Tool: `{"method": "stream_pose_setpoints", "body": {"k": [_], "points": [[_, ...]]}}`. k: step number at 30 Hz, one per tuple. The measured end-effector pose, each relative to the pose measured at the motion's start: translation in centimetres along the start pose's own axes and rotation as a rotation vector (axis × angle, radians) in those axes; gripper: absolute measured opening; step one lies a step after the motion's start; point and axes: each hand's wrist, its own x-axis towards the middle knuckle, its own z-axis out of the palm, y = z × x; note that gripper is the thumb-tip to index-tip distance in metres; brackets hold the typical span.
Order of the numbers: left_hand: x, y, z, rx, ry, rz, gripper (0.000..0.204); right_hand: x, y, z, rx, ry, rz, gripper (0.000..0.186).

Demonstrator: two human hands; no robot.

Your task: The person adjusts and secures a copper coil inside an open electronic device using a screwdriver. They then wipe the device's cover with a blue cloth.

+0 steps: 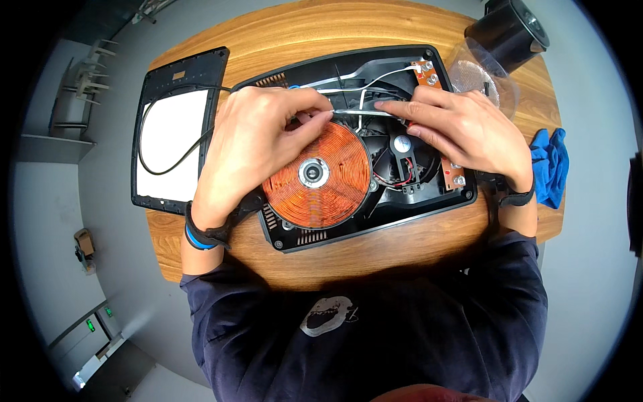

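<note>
An opened induction cooker base (375, 224) lies before me, its black shell holding a round copper coil (320, 175) and a black fan (403, 149). Above these parts, a screwdriver (365, 112) with a thin silver shaft is held level between my hands. My right hand (462, 127) is closed round its handle end, mostly hidden, with a bit of red showing and the index finger stretched along the shaft. My left hand (258, 130) pinches the shaft's other end at the coil's upper edge. Whether a small part sits between those fingertips is hidden.
The cooker's detached top panel (175, 127) lies at the left, with a black cable (153, 158) looped over it. White wires (375, 82) reach a brown circuit board (423, 74). At the right are a clear plastic container (492, 74), a black kettle (506, 33) and a blue cloth (550, 167).
</note>
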Motion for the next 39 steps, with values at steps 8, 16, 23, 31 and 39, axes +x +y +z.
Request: {"method": "stream_pose_setpoints", "body": {"k": [8, 16, 23, 31, 39], "points": [[-0.08, 0.14, 0.10, -0.027, -0.005, 0.006, 0.009, -0.08, -0.35, -0.13, -0.012, -0.002, 0.004, 0.040], [-0.08, 0.09, 0.04, -0.008, -0.001, 0.006, 0.010, -0.19, -0.17, -0.09, -0.016, 0.007, 0.000, 0.041], [-0.06, 0.03, 0.07, -0.007, -0.011, -0.003, 0.010, -0.19, -0.05, -0.09, -0.019, 0.001, 0.003, 0.041], [-0.10, -0.13, 0.22, 0.008, -0.002, 0.013, 0.011, -0.30, -0.03, 0.01, -0.033, -0.006, 0.000, 0.041], [-0.06, -0.07, 0.13, 0.010, -0.009, 0.017, 0.012, -0.25, -0.08, -0.05, -0.032, -0.020, 0.006, 0.041]]}}
